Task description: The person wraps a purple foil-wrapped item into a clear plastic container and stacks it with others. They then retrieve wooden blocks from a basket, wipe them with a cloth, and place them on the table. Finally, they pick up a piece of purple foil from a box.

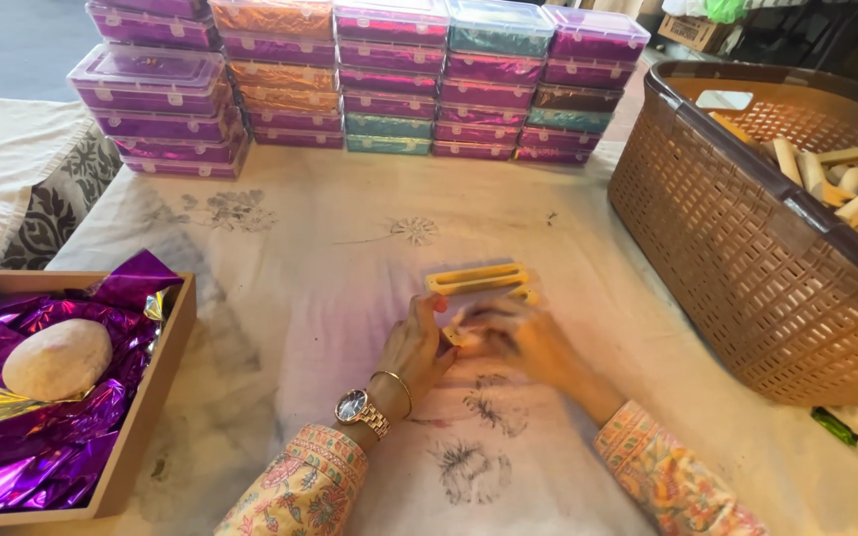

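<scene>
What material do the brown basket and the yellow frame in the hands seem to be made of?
Basket: likely moulded plastic, matte brown, judging by its regular lattice walls and smooth rim. Frame: probably plastic, pale yellow with a slight sheen and even slots; painted wood cannot be ruled out. Both hands touch it.

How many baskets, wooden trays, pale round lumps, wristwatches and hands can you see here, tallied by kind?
Brown basket: 1
Wooden tray: 1
Pale round lump: 1
Wristwatch: 1
Hands: 2, left hand and right hand
Total: 6
</scene>
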